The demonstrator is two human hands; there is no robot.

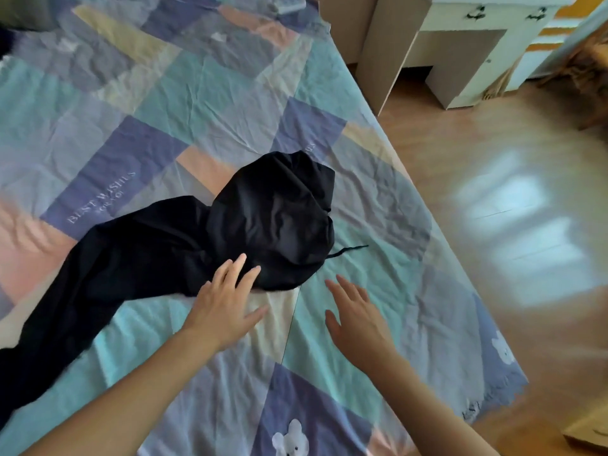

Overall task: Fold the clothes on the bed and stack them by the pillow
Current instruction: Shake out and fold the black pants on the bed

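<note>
A black garment (204,245) lies crumpled on the bed (164,103), near the right edge of the mattress, with a rounded bunch of cloth at its upper end and a long dark stretch trailing down toward the lower left, where it runs out of the picture, so its full length and shape cannot be told. What kind of garment it is stays unclear: the folds are too dark to read, and only a thin black cord (348,251) sticks out on the right side of the bunched part, lying on the sheet. The left hand (223,301) is open with fingers spread, its fingertips resting on the lower edge of the black cloth and the palm over the patchwork sheet. The right hand (353,319) is also open and flat, just beside the garment but apart from it, holding nothing; whether it touches the sheet cannot be made out. At the top left corner a greyish shape (23,11) is cut off by the frame and may be a pillow. A small pale object (288,4) at the far edge of the bed is too blurred to identify.
</note>
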